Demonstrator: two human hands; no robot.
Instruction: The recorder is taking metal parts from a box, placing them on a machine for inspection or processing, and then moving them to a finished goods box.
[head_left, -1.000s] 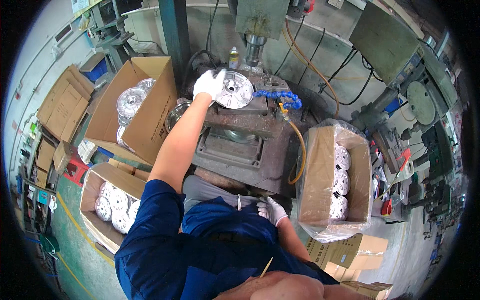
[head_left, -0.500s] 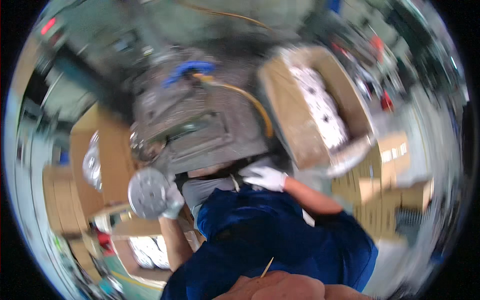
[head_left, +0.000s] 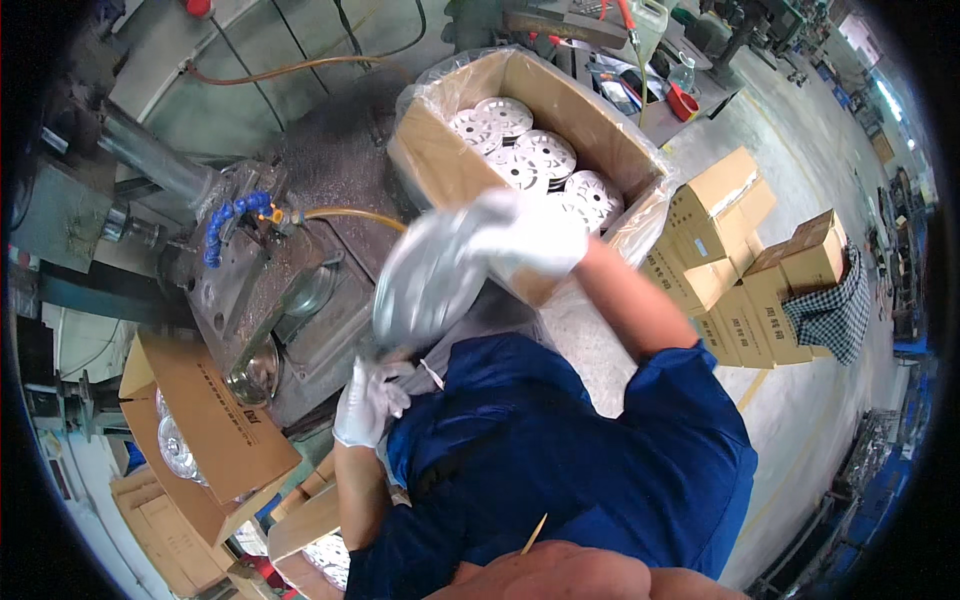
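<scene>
My right hand (head_left: 530,235), in a white glove, grips the edge of a round silver metal disc (head_left: 420,285). Motion blurs the disc, which is tilted in front of the near side of a large carton (head_left: 440,190). Several rows of pierced metal discs (head_left: 546,155) lie inside that carton. Close to my lap, my gloved left hand (head_left: 365,402) holds nothing, its fingers loosely apart just below the disc's lower edge. Left of centre stands a machine bed (head_left: 345,330) strewn with shavings, with another round metal piece (head_left: 312,292) on it.
A blue segmented coolant hose (head_left: 232,220) and an orange hose (head_left: 355,214) run over the machine. At lower left, an upright carton (head_left: 215,430) holds metal discs. Stacked cartons (head_left: 715,235) stand right, near a checked cloth (head_left: 838,305). A cluttered bench has a red cup (head_left: 683,103).
The disc has passed from my left hand to my right, which has risen toward the large carton. My left hand has come in near my lap. The view has turned right.
</scene>
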